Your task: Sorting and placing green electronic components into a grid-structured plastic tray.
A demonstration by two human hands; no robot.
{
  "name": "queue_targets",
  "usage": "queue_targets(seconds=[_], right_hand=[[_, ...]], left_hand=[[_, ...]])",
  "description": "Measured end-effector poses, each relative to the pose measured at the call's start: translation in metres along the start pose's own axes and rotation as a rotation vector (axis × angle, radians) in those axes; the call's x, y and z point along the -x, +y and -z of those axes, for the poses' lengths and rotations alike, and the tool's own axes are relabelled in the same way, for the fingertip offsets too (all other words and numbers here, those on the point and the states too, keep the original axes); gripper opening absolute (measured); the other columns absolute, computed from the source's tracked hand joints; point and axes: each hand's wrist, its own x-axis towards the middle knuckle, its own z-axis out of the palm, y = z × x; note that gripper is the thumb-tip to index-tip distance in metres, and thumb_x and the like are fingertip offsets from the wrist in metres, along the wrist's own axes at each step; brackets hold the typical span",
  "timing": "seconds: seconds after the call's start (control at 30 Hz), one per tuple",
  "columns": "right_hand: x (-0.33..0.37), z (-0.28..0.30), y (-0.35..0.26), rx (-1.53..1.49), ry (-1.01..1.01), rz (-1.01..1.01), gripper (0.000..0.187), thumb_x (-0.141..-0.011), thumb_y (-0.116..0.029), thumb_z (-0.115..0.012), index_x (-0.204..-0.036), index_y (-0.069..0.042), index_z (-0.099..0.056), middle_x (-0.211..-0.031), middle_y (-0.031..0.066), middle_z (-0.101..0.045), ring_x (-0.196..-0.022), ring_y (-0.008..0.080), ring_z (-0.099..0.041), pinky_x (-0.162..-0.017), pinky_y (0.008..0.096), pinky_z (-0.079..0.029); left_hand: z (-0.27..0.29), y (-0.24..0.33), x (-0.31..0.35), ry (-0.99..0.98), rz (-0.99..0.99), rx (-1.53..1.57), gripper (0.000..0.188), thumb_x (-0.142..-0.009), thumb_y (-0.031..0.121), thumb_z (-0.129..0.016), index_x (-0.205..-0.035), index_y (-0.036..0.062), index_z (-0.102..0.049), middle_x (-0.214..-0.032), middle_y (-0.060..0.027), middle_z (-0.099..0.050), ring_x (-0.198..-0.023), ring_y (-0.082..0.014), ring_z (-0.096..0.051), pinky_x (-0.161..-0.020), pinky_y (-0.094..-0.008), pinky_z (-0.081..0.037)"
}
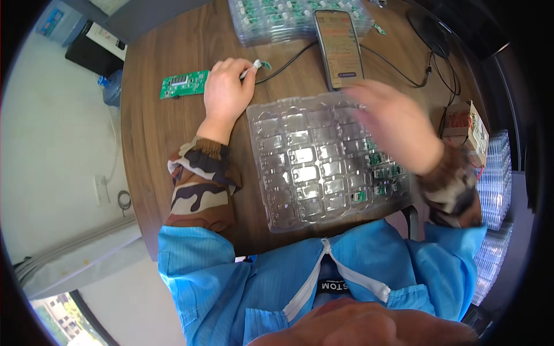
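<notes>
Leftmost, my left hand [226,92] pinches a small plug [254,67] between closed fingertips beside the green circuit board [183,84]; both look light and fragile, best held by their edges. My right hand [395,124] blurs over the clear tray [300,161], fingers unreadable, with bare table [153,132] leftward.

tray [300,167] mid-table — phone [339,49] behind (circuit board [183,84] left)

Bright, even daylight; glare on the clear tray [288,213]; right hand [398,124] motion-blurred; fisheye rim bent, dark.
</notes>
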Motion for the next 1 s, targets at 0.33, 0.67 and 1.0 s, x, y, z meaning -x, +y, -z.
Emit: queue_targets(seconds=[0.33,0.67,1.0], right_hand=[[-0.123,-0.088,-0.028,0.022,-0.093,0.038,0.016,-0.077,-0.008,-0.048,-0.084,0.003,-0.057,-0.081,0.0154,-0.061,-0.076,0.0286,-0.062,-0.066,0.0351,-0.05],[-0.139,-0.083,-0.022,-0.008,-0.161,0.001,0.013,-0.072,-0.008,-0.052,-0.075,0.0,-0.061,-0.075,0.0194,-0.062,-0.074,0.0327,-0.061,-0.067,0.0395,-0.05],[-0.136,-0.081,0.007,0.105,-0.092,-0.126,0.015,-0.074,-0.01,-0.051,-0.081,-0.003,-0.063,-0.081,0.0162,-0.063,-0.081,0.0308,-0.062,-0.07,0.0396,-0.05]], left_hand=[[0.002,0.002,-0.001,-0.027,0.039,0.102,0.004,-0.07,0.009,-0.062,-0.071,0.0061,-0.059,-0.066,-0.0073,-0.054,-0.065,-0.0252,-0.053,-0.058,-0.0353,-0.042],[0.003,0.0,-0.003,-0.029,0.083,0.105,0.009,-0.072,0.015,-0.061,-0.068,0.0071,-0.058,-0.068,-0.0078,-0.057,-0.069,-0.0277,-0.055,-0.061,-0.0386,-0.043],[-0.004,0.001,0.003,-0.046,0.149,0.121,0.014,-0.073,0.018,-0.06,-0.065,0.0072,-0.056,-0.066,-0.0074,-0.056,-0.068,-0.0268,-0.056,-0.06,-0.0394,-0.043]])
